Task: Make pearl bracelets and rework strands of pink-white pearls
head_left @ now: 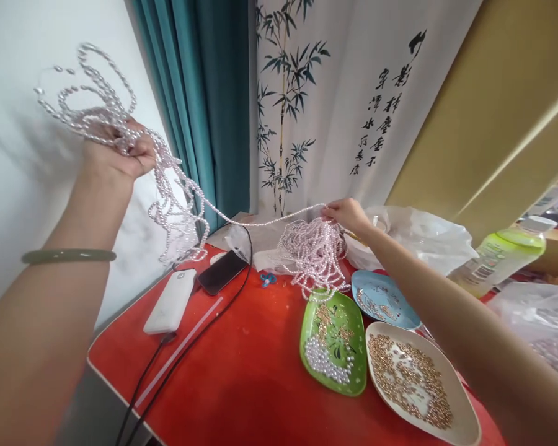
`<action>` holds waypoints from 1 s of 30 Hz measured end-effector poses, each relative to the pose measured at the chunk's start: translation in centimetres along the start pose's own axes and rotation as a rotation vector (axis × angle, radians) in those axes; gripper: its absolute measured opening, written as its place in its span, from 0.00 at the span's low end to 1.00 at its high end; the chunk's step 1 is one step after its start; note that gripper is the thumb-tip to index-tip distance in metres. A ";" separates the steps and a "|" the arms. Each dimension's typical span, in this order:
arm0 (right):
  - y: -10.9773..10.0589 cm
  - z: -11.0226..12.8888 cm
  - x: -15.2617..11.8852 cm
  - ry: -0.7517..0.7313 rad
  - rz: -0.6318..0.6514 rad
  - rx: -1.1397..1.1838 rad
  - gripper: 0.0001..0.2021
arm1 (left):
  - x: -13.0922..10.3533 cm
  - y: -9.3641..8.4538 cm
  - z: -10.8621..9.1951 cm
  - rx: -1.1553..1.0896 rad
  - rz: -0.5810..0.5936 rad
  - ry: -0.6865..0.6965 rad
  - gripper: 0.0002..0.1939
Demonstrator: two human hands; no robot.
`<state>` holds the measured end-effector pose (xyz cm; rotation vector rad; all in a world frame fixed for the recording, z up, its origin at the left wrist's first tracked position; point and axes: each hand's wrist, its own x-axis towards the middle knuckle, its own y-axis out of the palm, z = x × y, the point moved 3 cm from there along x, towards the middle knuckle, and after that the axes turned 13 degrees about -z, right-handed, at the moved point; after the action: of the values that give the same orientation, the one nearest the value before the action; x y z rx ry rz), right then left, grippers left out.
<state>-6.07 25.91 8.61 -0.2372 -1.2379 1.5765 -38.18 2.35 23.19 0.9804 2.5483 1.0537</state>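
I'm watching the left hand (pixel 125 145) grasping a looped bundle of pale pink beads (pixel 165 158), its fingers clenching tight while loose loops (pixel 177 232) are hanging below them. The right hand (pixel 348 214) is pinching one strand (pixel 267 223) between its fingers, and that strand is stretching across to the bundle. Just beneath the right fingers, a heap of strands (pixel 314 254) is spilling down to a green tray (pixel 358 344). Farther below them, a cream dish (pixel 465 421) is holding gold beads (pixel 434 409); below the left fingers, a black phone (pixel 223 272) is lying on the red table (pixel 246 365).
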 end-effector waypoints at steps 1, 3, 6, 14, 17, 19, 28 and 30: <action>-0.3 0.0 0.2 0.010 -0.015 0.022 0.15 | -0.1 0.1 0.3 -0.026 -0.029 -0.004 0.15; -0.5 -0.1 0.6 0.019 -0.043 0.056 0.14 | -0.2 0.5 0.7 -0.050 -0.040 -0.019 0.15; -0.1 -0.5 1.1 0.033 -0.071 0.092 0.14 | -0.2 1.0 1.1 -0.042 0.027 -0.052 0.14; 1.1 -2.4 -0.5 0.009 0.138 0.043 0.07 | -1.8 -0.4 5.0 0.111 0.252 -0.254 0.09; 0.3 -1.1 -2.0 -0.072 0.208 0.046 0.04 | -3.6 -1.0 6.9 0.209 0.267 -0.355 0.08; -0.2 1.6 -3.3 -0.136 0.191 0.093 0.07 | -4.7 -1.2 7.9 0.253 0.273 -0.409 0.09; 0.7 15.0 -9.1 -0.345 0.351 0.887 0.12 | -8.1 0.1 10.3 0.282 0.384 -0.509 0.07; 0.1 14.0 -9.1 -0.303 0.308 0.847 0.11 | -8.8 0.3 10.6 0.252 0.344 -0.544 0.09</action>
<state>-11.94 10.38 10.91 0.3860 -0.6632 2.3237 -26.88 2.56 15.26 1.5621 2.1292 0.4376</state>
